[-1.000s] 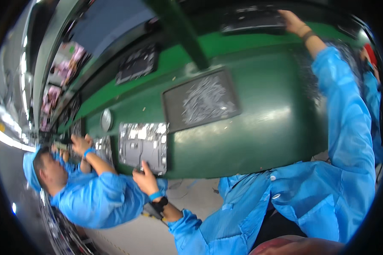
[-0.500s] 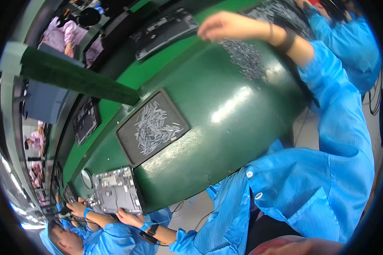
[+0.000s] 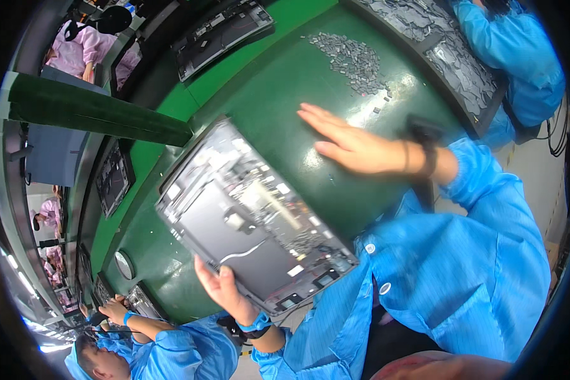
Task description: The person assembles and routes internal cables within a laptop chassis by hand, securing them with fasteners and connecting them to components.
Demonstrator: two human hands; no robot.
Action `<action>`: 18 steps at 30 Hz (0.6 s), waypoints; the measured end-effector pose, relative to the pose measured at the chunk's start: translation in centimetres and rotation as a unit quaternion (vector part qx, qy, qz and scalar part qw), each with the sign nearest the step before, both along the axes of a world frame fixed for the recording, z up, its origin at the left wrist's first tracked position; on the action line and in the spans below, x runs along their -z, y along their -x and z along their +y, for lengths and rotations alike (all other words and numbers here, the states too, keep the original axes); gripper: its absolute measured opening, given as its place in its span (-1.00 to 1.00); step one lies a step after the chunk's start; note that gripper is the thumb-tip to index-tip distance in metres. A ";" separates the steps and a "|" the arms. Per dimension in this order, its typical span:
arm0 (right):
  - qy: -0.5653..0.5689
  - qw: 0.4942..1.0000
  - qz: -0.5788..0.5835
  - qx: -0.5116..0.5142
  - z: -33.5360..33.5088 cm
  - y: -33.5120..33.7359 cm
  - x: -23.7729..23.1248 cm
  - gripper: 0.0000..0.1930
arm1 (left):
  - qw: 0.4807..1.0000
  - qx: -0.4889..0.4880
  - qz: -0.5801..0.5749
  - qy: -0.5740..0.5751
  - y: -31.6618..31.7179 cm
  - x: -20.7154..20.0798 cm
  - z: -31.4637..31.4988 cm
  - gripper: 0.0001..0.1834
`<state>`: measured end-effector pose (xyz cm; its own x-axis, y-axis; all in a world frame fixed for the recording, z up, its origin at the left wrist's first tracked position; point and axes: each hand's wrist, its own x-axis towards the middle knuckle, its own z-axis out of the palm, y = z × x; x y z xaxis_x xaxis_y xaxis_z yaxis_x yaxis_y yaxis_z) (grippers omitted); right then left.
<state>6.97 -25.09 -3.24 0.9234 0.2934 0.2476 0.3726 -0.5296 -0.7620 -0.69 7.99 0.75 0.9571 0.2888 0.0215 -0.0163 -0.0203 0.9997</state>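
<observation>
An opened laptop base (image 3: 199,218) lies tilted across the middle, its circuit board, grey inner panel and a white cable facing up. My left hand (image 3: 225,292) grips its lower left edge, the thumb on the inner side; the fingers beneath are hidden. Bare and flat, my right hand (image 3: 358,145) hovers over the green table (image 3: 278,111) with fingers stretched out, to the right of the laptop base and apart from it. Beyond it lies a heap of small dark grey pieces (image 3: 348,60). The tray of grey strips is covered by the laptop base.
At the upper right stands a large black tray (image 3: 465,73) of grey pieces beside a person in blue (image 3: 519,69). Another person in blue (image 3: 164,354) works at the lower left. A green-covered post (image 3: 95,114) rises at the table's far edge, near another opened laptop base (image 3: 225,38).
My left hand has brought the laptop base from the lower left to the middle, over the tray of strips. My right hand has come down and nearer from the heap of small pieces.
</observation>
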 end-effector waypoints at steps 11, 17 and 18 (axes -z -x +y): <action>-0.490 0.838 0.229 -0.074 11.3 -3.2 1.3 -0.41 | 0.995 0.068 -0.001 0.074 -0.2 -0.1 -2.4 -0.38; -0.643 0.727 0.191 0.148 3.7 -8.2 -2.2 -0.78 | 0.990 0.081 0.019 0.111 -0.1 0.5 -5.7 -0.33; -0.555 0.807 0.143 0.141 1.4 -8.1 -3.3 -0.79 | 0.988 0.097 0.043 0.114 -0.4 0.1 -6.7 -0.35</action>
<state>15.09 -23.69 0.06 0.9805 -0.1950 -0.0220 0.0812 0.5053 -0.8591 -0.30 1.25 0.61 0.9905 0.0875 -0.1061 0.0867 0.2014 0.9757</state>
